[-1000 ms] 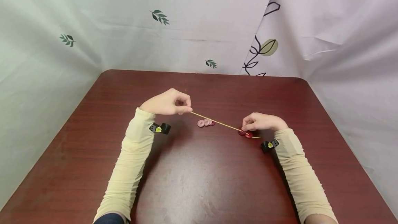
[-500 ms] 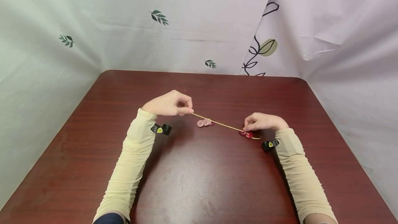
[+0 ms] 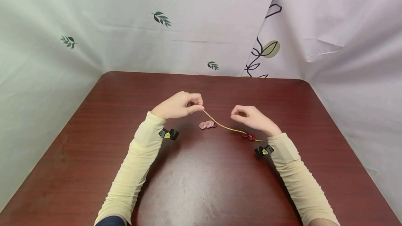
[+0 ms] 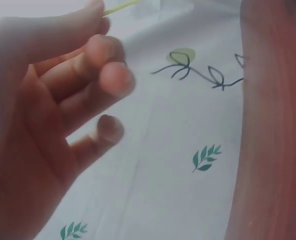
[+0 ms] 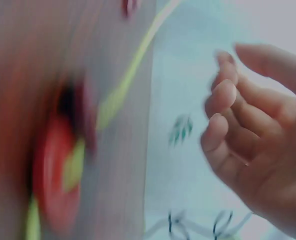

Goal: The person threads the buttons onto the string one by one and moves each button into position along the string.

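Dark red-brown wooden table (image 3: 201, 184), leaf-print cloth backdrop (image 3: 188, 27) behind. Near: dark red buttons (image 3: 248, 136) threaded on yellow cord (image 3: 226, 127), lying on table. Right hand (image 3: 251, 117) lifted clear above them, fingers loosely curled, holding nothing. Pink buttons (image 3: 207, 124) loose beside cord. Farther: left hand (image 3: 180, 104) pinches cord end between thumb and forefinger. Cord sags: light, limp, likely best gripped near tip. Buttons small, hard, probably slippery.

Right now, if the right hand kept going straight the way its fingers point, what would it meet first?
Probably the left hand. The right hand, holding nothing, points leftward above the yellow cord; the pink buttons seem to lie below that line, though depth is unclear.
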`<state>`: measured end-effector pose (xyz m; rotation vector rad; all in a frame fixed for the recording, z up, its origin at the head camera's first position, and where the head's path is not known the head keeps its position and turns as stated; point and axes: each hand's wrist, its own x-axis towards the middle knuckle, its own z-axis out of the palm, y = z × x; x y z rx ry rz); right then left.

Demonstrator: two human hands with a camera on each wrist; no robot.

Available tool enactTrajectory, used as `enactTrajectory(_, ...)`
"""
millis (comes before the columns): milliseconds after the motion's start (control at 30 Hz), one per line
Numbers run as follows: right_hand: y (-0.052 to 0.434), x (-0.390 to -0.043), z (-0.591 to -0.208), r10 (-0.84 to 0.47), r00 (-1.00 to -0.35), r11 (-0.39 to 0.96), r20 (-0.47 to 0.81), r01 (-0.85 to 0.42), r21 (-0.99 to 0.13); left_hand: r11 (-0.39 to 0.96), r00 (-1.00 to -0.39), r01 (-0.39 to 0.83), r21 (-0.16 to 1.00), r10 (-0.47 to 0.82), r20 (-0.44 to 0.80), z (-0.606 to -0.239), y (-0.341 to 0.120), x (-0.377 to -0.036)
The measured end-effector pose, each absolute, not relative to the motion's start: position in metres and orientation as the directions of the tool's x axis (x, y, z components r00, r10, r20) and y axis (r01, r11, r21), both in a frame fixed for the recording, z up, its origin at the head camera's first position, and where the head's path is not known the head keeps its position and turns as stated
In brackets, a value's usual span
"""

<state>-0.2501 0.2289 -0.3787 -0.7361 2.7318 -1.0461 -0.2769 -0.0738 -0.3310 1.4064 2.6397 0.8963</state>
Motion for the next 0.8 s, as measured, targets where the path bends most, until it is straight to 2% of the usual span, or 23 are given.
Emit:
enactTrajectory(200, 0.197, -0.236, -0.372, -0.483, -0.869, 0.405, 0.106, -0.329, -0.853, 0.439, -0.581, 0.797, 0.415, 0.746, 0.325, -0.333, -0.061, -0.271)
enactTrajectory(433, 0.188, -0.23, -0.369, -0.587, -0.8, 0.216, 0.128, -0.308, -0.927, 0.417, -0.535, 0.841, 0.346, 0.735, 0.416, -0.337, -0.05, -0.266)
enactTrajectory(533, 0.186, -0.229, -0.368, -0.584, -0.802, 0.204, 0.122, -0.291, -0.935, 0.406, -0.517, 0.855, 0.323, 0.723, 0.458, -0.339, -0.048, -0.265)
enactTrajectory(800, 0.187, -0.228, -0.368, -0.418, -0.907, 0.353, 0.045, -0.208, -0.912, 0.359, -0.48, 0.875, 0.324, 0.729, 0.488, -0.343, -0.043, -0.264)
